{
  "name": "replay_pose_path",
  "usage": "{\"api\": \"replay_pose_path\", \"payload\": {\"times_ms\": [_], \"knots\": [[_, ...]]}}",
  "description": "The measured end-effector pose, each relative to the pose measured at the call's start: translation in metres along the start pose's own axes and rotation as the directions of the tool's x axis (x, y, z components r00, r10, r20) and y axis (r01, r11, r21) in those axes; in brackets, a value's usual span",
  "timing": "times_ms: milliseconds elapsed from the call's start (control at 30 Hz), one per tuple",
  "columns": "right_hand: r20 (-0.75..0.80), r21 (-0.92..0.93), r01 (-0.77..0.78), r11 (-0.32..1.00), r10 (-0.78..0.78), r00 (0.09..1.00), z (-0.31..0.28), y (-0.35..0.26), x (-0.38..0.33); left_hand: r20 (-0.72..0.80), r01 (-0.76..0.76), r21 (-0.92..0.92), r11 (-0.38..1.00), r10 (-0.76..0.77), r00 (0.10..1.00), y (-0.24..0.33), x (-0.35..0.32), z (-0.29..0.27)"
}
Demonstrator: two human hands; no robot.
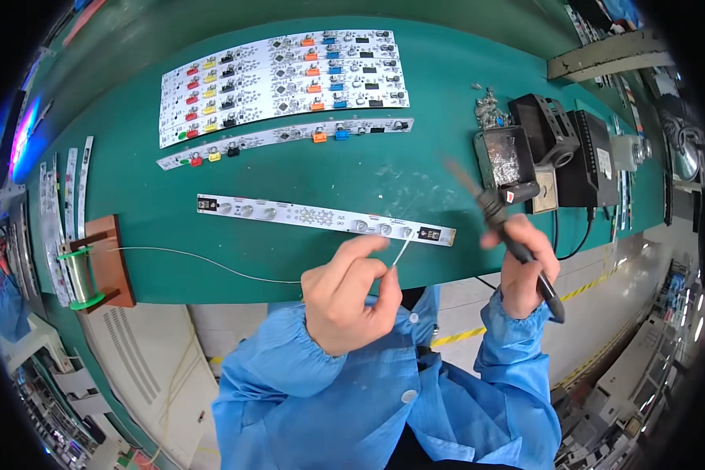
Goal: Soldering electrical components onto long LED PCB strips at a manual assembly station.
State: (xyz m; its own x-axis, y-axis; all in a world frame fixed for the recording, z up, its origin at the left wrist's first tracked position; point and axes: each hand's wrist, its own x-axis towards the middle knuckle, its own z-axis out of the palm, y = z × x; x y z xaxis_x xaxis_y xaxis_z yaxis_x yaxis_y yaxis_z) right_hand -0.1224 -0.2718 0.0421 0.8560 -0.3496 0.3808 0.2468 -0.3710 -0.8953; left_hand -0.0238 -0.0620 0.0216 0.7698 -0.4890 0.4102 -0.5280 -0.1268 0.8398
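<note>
My left hand [351, 296] pinches a thin length of solder wire [400, 252], its free tip close to the right end of a long narrow white circuit board [321, 218]. From that hand the wire trails left to a spool [81, 278] with green flanges on a brown wooden stand [116, 258]. My right hand [522, 270] grips a black-handled soldering iron [527, 260]. Its tip points up and left, slightly blurred, apart from the board. Round silvery parts and black connectors sit along the board.
Behind lie several white boards [282, 78] with coloured connectors, and a single one [282, 139] before them. At right stand a metal tray [505, 157] with solder scraps, a black iron holder [547, 129] and a black box [591, 160] with a cable. More strips [70, 192] lie left on the green mat.
</note>
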Motion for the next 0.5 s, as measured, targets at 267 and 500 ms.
{"api": "replay_pose_path", "payload": {"times_ms": [267,500], "knots": [[0.160,0.131,-0.131,0.983,0.110,0.981,-0.017,0.005,0.020,-0.015,0.009,0.090,0.996,-0.008,1.000,-0.004,-0.001,0.015],[0.217,0.132,-0.131,0.983,0.101,0.971,-0.014,0.012,0.025,-0.021,0.016,0.105,0.994,-0.013,1.000,-0.005,0.000,0.015]]}}
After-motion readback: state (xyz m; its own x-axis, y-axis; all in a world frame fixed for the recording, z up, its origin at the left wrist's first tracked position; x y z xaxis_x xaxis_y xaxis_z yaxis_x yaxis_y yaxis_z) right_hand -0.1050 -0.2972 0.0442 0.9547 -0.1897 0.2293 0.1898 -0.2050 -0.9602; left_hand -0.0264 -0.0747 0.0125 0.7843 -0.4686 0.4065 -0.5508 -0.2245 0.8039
